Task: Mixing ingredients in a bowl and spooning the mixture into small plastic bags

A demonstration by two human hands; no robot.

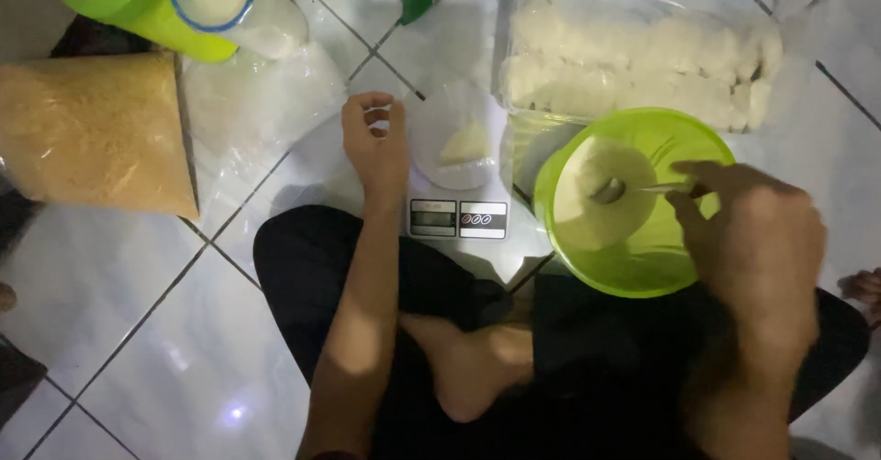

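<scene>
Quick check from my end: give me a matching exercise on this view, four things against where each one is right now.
Things:
1. spoon
2. small clear bag
3. sack of brown crumbs
4. left hand

Places:
A. at the far left on the tiled floor
B. on the digital scale
C. in the green bowl, held by the right hand
D. at the left edge of the small clear bag, fingers curled

Pairs: 1-C, 2-B, 3-A, 4-D

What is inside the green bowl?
The green bowl holds a pale doughy mass; the right hand dips a spoon into it. The bowl's bottom beneath is hidden.
</scene>
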